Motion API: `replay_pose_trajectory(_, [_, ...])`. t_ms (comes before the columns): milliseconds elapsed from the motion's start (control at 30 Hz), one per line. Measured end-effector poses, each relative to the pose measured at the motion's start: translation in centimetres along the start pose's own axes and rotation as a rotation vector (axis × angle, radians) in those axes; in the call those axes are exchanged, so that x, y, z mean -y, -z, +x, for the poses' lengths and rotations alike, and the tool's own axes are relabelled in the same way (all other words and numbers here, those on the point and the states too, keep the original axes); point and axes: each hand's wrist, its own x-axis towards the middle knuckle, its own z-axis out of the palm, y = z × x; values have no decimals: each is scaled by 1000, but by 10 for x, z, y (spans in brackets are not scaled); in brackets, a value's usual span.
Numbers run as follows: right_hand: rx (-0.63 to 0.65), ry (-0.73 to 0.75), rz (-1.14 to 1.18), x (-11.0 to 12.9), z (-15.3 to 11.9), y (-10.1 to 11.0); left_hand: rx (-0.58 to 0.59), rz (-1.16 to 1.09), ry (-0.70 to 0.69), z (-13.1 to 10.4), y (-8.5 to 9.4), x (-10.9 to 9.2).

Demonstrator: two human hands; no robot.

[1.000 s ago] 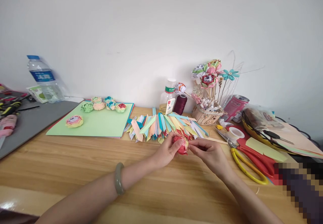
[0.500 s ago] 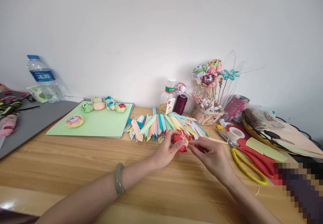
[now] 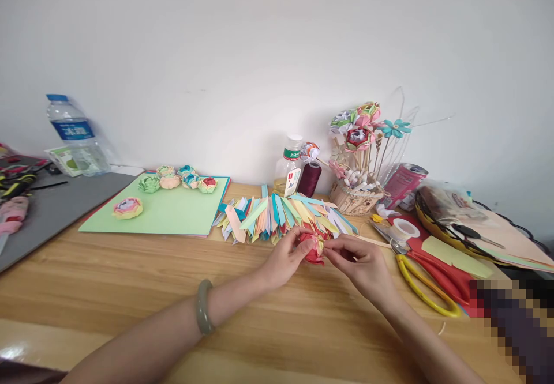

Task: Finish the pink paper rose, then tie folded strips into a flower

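A red and yellow paper flower (image 3: 314, 253) is held just above the wooden table, near the middle of the view. My left hand (image 3: 288, 259) grips its left side, thumb in front and fingers behind. At its right edge, the fingertips of my right hand (image 3: 357, 263) pinch together against the yellow petals; whether they hold a petal or a thread is too small to tell. Right behind the flower lies a heap of folded paper strips (image 3: 259, 218) in many colours. Several finished paper flowers (image 3: 170, 181) rest on a stack of green paper (image 3: 173, 217) to the left.
Scissors with yellow and red handles (image 3: 428, 292) and a white tape roll (image 3: 404, 229) lie to the right. Behind the strips stand a small bottle (image 3: 286, 168), a dark thread spool (image 3: 310, 179) and a flower basket (image 3: 357, 198). A water bottle (image 3: 78, 133) leans at far left.
The paper flower has turned slightly in my fingers and shows more of its yellow petals. Both hands stay in nearly the same place.
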Motion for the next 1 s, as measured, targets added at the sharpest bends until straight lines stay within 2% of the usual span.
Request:
replay_pose_trajectory(100, [27, -63, 79, -2, 2, 1, 5, -56, 36, -1, -1, -1])
replay_pose_trajectory(267, [-28, -52, 103, -3, 1, -1, -6, -108, 65, 0, -1, -1])
replay_pose_trajectory(400, [3, -82, 174, -5, 2, -3, 10, -229, 155, 1, -1, 0])
replay_pose_trajectory(700, [-9, -195, 439, -12, 1, -7, 38, -416, 230, 1, 0, -3])
replay_pose_trajectory(867, [32, -226, 403, -12, 2, -6, 51, -398, 247, 2, -1, -2])
replay_pose_trajectory(1000, [115, -145, 307, -8, 5, 0, 45, -289, 213, 1, -1, -5])
